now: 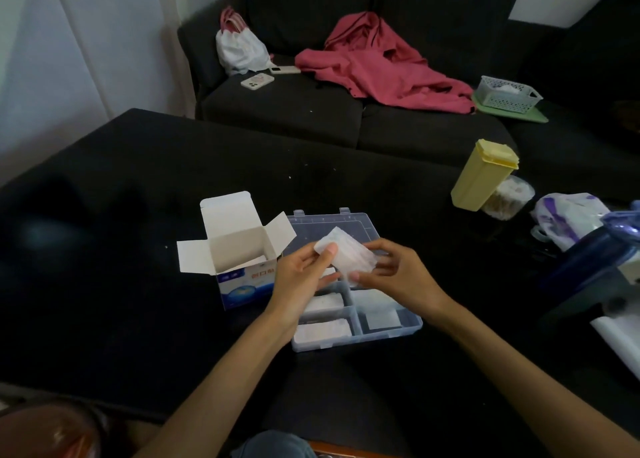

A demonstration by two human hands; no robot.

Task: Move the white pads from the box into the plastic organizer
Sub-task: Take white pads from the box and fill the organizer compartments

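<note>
The fingers (329,249) of the left hand (301,274) pinch the near-left corner of a stack of white pads (346,256); the right hand (391,270) grips its right side. The stack hovers over the plastic organizer (412,322), just right of the open box (239,249) on the dark surface (121,301). Near compartments already hold pads. To do this well, both hands should probably keep the stack squared, lower it level into a free compartment, then let go.
</note>
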